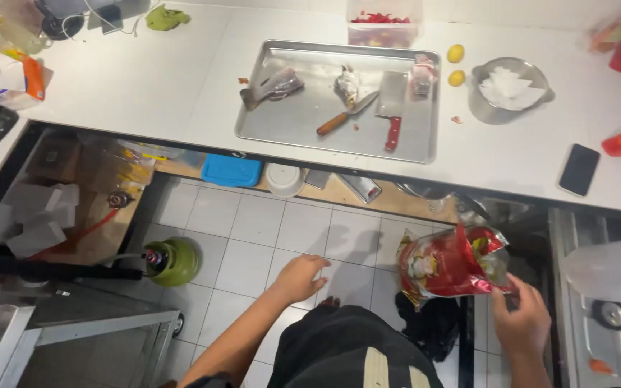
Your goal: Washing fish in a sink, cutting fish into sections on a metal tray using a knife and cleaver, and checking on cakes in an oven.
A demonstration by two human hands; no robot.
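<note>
The right hand [520, 323] pinches the lower corner of a crinkled red snack bag [451, 264], fingers closed on the foil, and holds it up in the air over the tiled floor [253, 237], below the front edge of the white counter [152, 86]. The left hand [300, 276] hangs free over the same floor, well apart from the bag, fingers loosely curled together and holding nothing.

On the counter, well above the bag, sits a steel tray [282, 122]. Inside the tray lie a wooden-handled knife [346, 113], a cleaver with a red handle [392, 108] just beside it, and some fish pieces [276, 86]. Right of the tray stand two small yellow limes [456, 63] and a metal bowl [512, 90] with white contents. A black phone [579, 169] lies near the counter's front edge, further right of the tray. A green gas cylinder [175, 260] stands on the floor, left of the left hand
</note>
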